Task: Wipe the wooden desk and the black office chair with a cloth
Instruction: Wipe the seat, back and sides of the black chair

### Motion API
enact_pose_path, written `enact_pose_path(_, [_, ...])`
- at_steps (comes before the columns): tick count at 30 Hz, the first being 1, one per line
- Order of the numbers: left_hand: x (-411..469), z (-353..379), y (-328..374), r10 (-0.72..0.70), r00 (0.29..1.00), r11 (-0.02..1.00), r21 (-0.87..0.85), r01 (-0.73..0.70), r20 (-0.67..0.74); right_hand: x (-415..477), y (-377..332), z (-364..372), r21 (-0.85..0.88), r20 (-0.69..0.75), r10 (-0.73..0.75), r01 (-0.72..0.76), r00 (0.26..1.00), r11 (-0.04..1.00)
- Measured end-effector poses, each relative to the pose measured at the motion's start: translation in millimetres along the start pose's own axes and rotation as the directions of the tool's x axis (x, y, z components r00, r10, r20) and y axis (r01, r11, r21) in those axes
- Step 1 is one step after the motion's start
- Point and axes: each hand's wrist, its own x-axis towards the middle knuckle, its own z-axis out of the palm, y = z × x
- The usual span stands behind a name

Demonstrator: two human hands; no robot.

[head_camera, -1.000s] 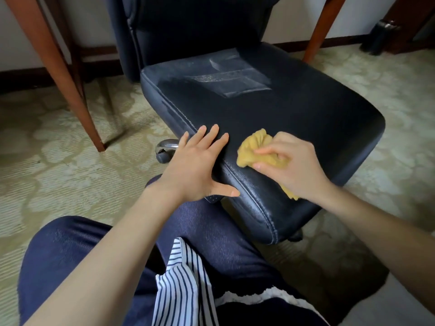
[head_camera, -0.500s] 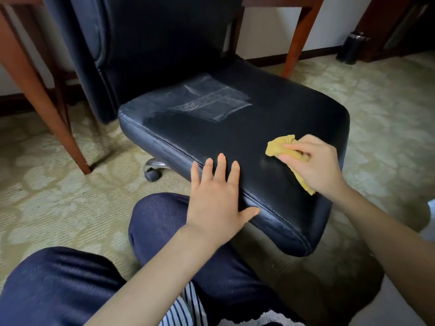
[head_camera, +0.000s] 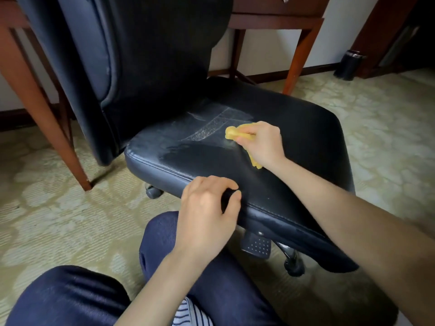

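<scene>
A: Where is the cloth?
B: One yellow cloth [head_camera: 231, 133], bunched in the gripping right hand [head_camera: 261, 145], mid-seat on the one black chair [head_camera: 301, 128]; earlier it was nearer the front edge
A: The other hand?
B: The left hand [head_camera: 207, 215] curls round the seat's front edge; earlier its fingers lay flat

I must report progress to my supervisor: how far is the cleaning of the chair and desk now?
Looks done: the front of the seat is darker, seemingly wiped. In hand: the right hand holds the yellow cloth down beside the worn patch, where grey film lies; the left hand rests on the front edge. Left: probably the backrest. The top of the desk is out of view, so it cannot be judged.
</scene>
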Motion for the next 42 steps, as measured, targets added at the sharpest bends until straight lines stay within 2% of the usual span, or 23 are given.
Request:
enact_pose_path(5, [23.7,-9.2,-26.5,-0.099,0.965,0.994,-0.065,0.086,-0.241,-14.1,-26.1,20.0,0.065,0.062,-0.246,0.242,0.967,0.968])
enact_pose_path(8, [41.4,-6.1,-35.1,-0.190,0.924,0.981,-0.091,0.169,-0.333,-29.7,-24.9,6.4,0.137,0.147,-0.393,0.375,0.908,0.917])
enact_pose_path(11, [62.0,2.2,-36.9,-0.168,0.928,0.985,-0.018,0.172,-0.332,-43.1,-14.3,-9.9,0.199,0.264,-0.494,0.455,0.828,0.868])
enact_pose_path(13, [78.1,8.6,-36.9,-0.109,0.948,0.986,0.088,0.141,-0.298,-46.5,-5.4,-21.3,0.195,0.309,-0.583,0.550,0.751,0.812])
enact_pose_path(15, [91.3,13.6,-38.8,-0.089,0.963,0.963,0.225,0.148,-0.253,-39.6,5.2,-30.2,0.160,0.319,-0.630,0.615,0.708,0.772])
enact_pose_path(18, [97.6,21.7,-45.8,-0.119,0.969,0.921,0.339,0.189,-0.216,-15.4,24.9,-35.9,0.064,0.301,-0.607,0.620,0.735,0.782])
enact_pose_path(22, [94.9,27.4,-48.6,-0.140,0.956,0.894,0.383,0.234,-0.258,24.0,51.6,-35.4,-0.078,0.241,-0.512,0.542,0.825,0.837])
enact_pose_path(26, [98.9,30.4,-51.4,-0.173,0.946,0.874,0.400,0.275,-0.273,74.4,62.9,-25.0,-0.176,0.185,-0.449,0.479,0.874,0.860])
enact_pose_path(30, [98.1,33.4,-54.8,-0.179,0.941,0.878,0.385,0.284,-0.287,114.7,61.4,-3.1,-0.188,0.130,-0.283,0.304,0.950,0.934])
enact_pose_path(33, [97.7,36.7,-56.1,-0.177,0.934,0.878,0.380,0.292,-0.311,143.7,45.7,23.1,-0.121,0.039,0.003,0.002,0.999,0.993])
enact_pose_path(35, [97.6,38.8,-57.4,-0.172,0.930,0.879,0.377,0.293,-0.324,157.5,35.6,40.8,-0.159,0.016,0.105,-0.101,0.994,0.982])
enact_pose_path(37, [97.8,39.3,-58.2,-0.162,0.927,0.882,0.371,0.289,-0.337,159.4,25.7,48.4,-0.175,0.033,0.071,-0.064,0.997,0.983])
enact_pose_path(41, [99.1,38.9,-58.1,-0.171,0.923,0.888,0.351,0.296,-0.344,131.3,19.0,33.7,0.104,0.149,-0.144,0.129,0.978,0.986])
enact_pose_path(42, [99.2,39.3,-58.4,-0.172,0.923,0.889,0.349,0.296,-0.344,118.8,18.9,28.0,0.121,0.166,-0.217,0.198,0.962,0.973])
